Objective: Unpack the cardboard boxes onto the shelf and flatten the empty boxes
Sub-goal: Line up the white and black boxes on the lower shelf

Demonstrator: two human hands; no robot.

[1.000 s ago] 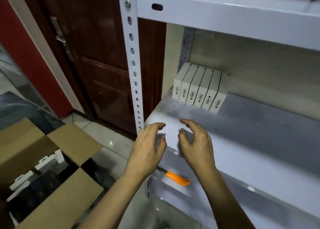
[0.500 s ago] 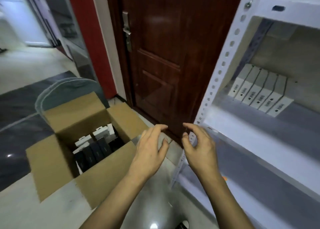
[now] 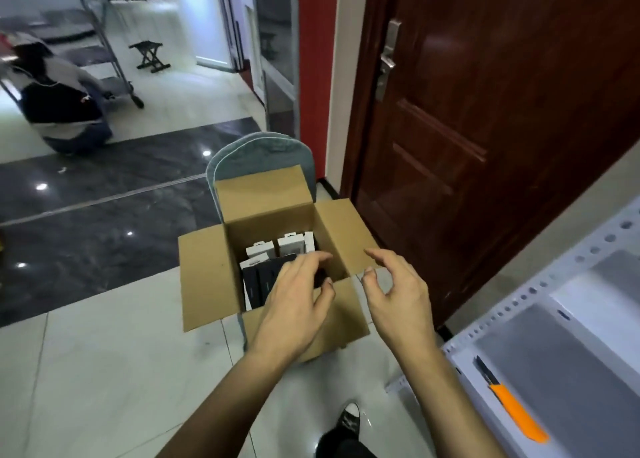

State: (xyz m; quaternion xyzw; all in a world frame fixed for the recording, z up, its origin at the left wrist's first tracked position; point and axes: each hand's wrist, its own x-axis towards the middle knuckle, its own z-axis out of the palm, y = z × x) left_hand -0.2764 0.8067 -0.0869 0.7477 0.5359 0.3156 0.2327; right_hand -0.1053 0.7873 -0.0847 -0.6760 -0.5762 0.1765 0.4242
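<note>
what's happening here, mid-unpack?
Yes. A person is reaching both empty hands toward an open cardboard box on the floor. The left hand is over the opening, the right hand beside it. Black and white small boxes remain inside. An orange utility knife lies on the metal shelf.

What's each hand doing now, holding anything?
Left hand: open, empty, fingers curled over the open box.
Right hand: open, empty, beside the box's right flap.
</note>
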